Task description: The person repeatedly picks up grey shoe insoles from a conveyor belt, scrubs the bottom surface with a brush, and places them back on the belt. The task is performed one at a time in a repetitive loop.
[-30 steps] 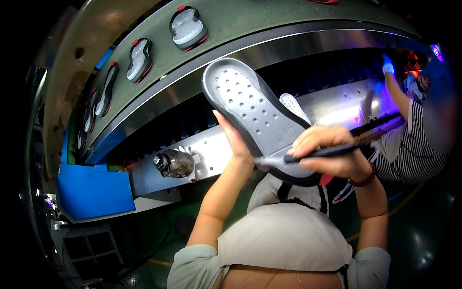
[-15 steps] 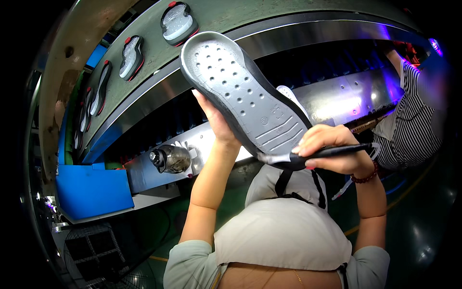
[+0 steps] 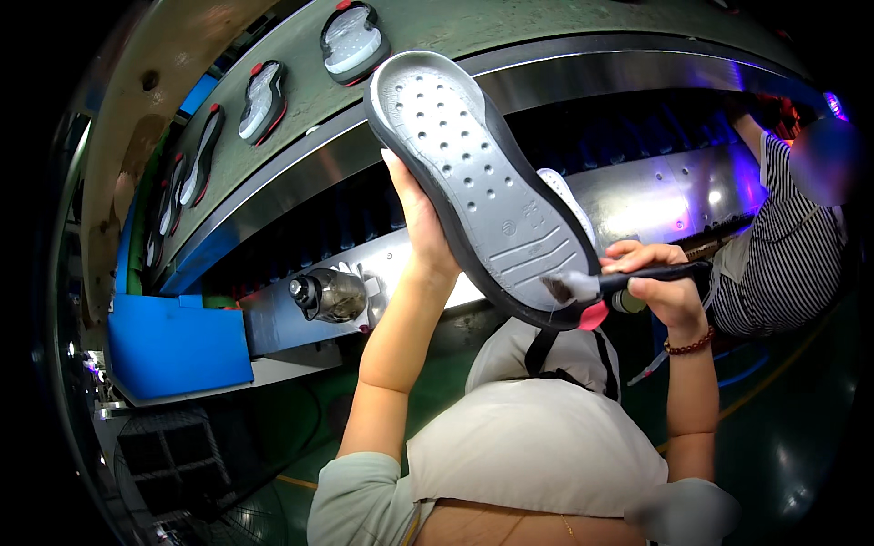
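My left hand (image 3: pixel 425 218) grips a grey shoe sole (image 3: pixel 487 196) by its left edge, with the thumb up along the side. The sole has a black rim, small round dimples, raised lines at the near end and a red patch at its near tip. Pinched in my right hand (image 3: pixel 665 287) is a black-handled brush (image 3: pixel 583 287). Its bristles lie against the inner face of the sole, beside the raised lines. A beaded bracelet (image 3: pixel 690 343) circles my right wrist.
Several more soles (image 3: pixel 355 44) lie on the green conveyor belt (image 3: pixel 300 91), behind its metal edge. A dark clear bottle (image 3: pixel 330 296) stands on the metal ledge to the left, near a blue box (image 3: pixel 177 350). Another person in a striped top (image 3: pixel 787 246) is at the right.
The brush has moved from the sole's near left edge up and right onto its inner face, uncovering the red tip. The sole has shifted slightly right.
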Tool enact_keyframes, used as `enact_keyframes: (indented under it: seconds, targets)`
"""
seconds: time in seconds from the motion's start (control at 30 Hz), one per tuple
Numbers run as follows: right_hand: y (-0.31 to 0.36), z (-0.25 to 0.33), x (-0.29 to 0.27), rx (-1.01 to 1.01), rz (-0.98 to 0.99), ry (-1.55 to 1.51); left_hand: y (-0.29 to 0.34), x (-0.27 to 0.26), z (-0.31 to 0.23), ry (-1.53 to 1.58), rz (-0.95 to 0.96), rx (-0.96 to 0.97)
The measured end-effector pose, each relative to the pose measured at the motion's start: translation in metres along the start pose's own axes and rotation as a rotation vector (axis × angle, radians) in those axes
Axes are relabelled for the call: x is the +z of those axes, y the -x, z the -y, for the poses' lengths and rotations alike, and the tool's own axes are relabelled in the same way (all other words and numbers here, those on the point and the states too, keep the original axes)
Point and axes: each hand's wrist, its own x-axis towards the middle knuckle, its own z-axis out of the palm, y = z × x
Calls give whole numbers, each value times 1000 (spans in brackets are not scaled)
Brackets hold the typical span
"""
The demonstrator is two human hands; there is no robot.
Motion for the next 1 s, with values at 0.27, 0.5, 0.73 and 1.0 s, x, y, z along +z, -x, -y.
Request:
enact_keyframes:
  seconds: [0.27,0.5,0.73,1.0]
  targets:
    - [1,-10,20,87,-114,-393,18,15,12,-75,160,31]
    - [6,-6,29,61,-173,-325,17,7,10,-261,74,-44]
    - [9,-6,29,67,-158,-320,21,10,3,-458,175,-23]
    - [1,-12,41,0,-164,-396,9,6,1,3,304,-19]
